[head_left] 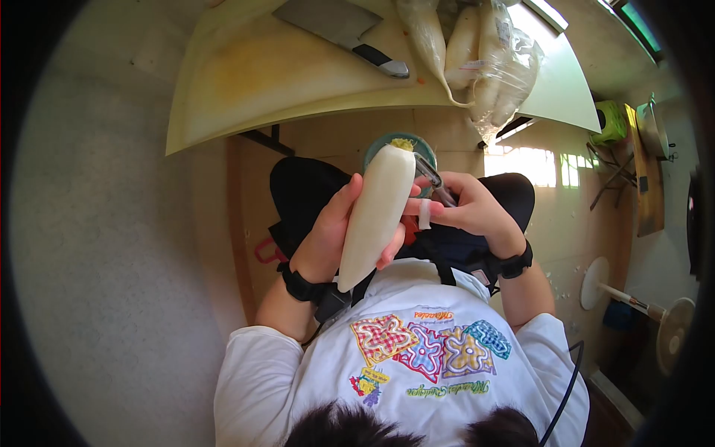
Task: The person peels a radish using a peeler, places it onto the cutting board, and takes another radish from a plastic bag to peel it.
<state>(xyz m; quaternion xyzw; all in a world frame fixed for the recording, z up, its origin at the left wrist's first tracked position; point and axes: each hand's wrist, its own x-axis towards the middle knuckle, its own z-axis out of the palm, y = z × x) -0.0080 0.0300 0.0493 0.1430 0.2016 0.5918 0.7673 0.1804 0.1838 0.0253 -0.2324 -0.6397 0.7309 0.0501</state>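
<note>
My left hand is wrapped round a large white daikon radish, its cut greenish top pointing away from me and its narrow tip toward my shirt. In my right hand is a metal peeler, its head right at the upper right side of the daikon. A strip of white peel hangs by the fingers of that hand. Below the daikon's top, between my knees, stands a teal bin, partly hidden by the daikon.
Ahead is a table with a pale board. A cleaver lies on it, beside a clear plastic bag holding several daikons. To the right stand a white fan and a green container. A wall runs along the left.
</note>
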